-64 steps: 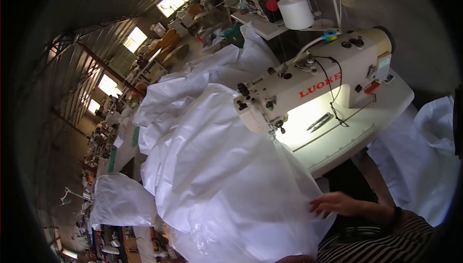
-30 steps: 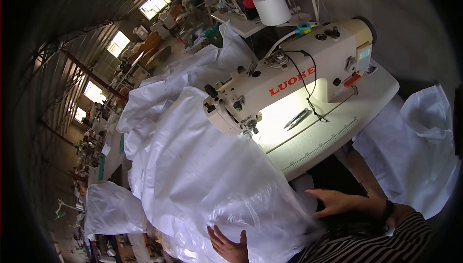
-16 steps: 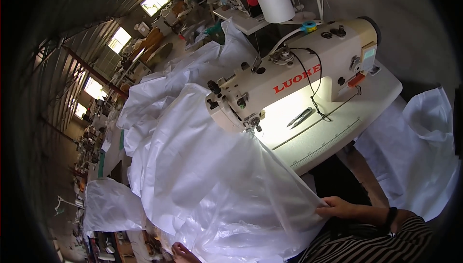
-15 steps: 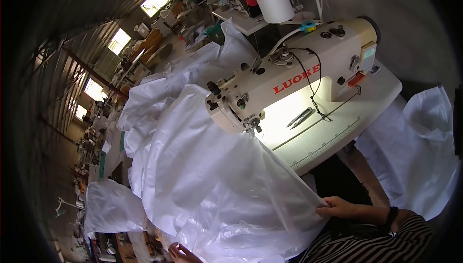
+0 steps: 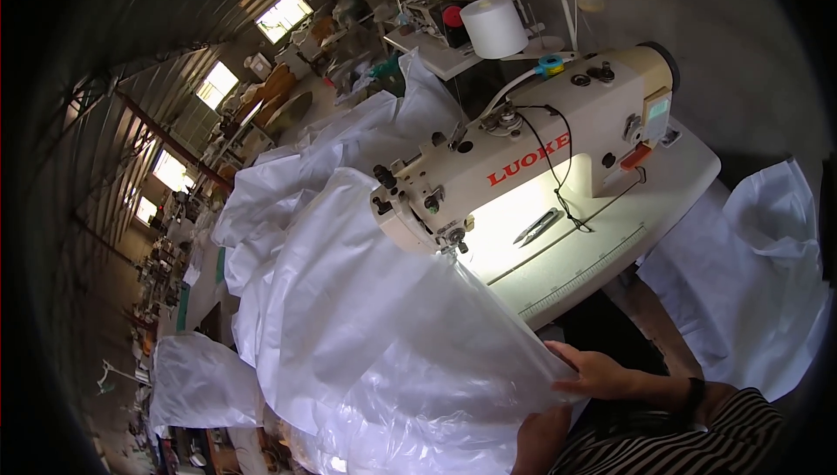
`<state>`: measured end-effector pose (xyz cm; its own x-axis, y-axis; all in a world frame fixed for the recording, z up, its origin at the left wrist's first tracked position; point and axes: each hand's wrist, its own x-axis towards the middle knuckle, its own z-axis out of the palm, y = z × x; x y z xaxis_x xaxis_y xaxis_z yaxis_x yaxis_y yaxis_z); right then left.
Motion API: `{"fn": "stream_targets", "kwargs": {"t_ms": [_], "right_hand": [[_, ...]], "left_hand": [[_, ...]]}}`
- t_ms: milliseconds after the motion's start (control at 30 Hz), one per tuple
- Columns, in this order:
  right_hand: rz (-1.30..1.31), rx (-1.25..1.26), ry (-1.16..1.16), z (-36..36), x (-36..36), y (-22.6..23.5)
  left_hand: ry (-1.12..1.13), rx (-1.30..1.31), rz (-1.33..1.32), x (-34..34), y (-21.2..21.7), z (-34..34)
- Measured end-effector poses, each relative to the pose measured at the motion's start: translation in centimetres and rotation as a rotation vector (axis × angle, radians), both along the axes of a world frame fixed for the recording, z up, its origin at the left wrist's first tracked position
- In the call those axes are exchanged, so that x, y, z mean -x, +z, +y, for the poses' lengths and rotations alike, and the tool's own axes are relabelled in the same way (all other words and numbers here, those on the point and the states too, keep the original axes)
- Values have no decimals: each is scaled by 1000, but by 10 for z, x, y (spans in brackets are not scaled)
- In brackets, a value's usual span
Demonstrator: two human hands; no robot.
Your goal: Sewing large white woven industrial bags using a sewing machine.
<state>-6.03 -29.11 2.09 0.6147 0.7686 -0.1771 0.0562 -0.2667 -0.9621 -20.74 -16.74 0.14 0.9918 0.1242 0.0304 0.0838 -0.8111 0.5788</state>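
Note:
A large white plastic sheet (image 5: 375,327) spreads from beneath the sewing machine (image 5: 523,157) down to the lower edge. Its right-hand edge runs from the needle area toward me. At that edge my right hand (image 5: 597,376) is closed, pinching the sheet between thumb and fingers. Just below it, my left hand (image 5: 540,440) is bent against the same edge and closed on the sheet, with its fingers partly hidden. The machine's lamp lights its bed, where a pair of thread snips (image 5: 539,227) lies beside a dangling black cord (image 5: 568,205).
A white thread cone (image 5: 493,29) stands behind the machine. More white sheeting (image 5: 741,274) hangs at the right, and another white piece (image 5: 205,379) lies at the lower left. Behind the heaped sheet, a cluttered workshop stretches to bright windows (image 5: 218,83).
My left hand has moved from the lower middle rightward to the sheet's edge, beside my right hand. My right hand has shifted slightly left. The view has tilted a little.

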Motion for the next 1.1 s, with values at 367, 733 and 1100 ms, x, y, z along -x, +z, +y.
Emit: {"fn": "stream_targets", "kwargs": {"t_ms": [367, 733, 1100], "right_hand": [[-1059, 582, 243, 18, 17, -11], [-1283, 541, 272, 91, 35, -24], [-1234, 708, -17, 147, -57, -9]], "left_hand": [[456, -316, -243, -21, 33, 143], [394, -495, 17, -70, -1, 281], [410, -342, 68, -172, 14, 320]]}}
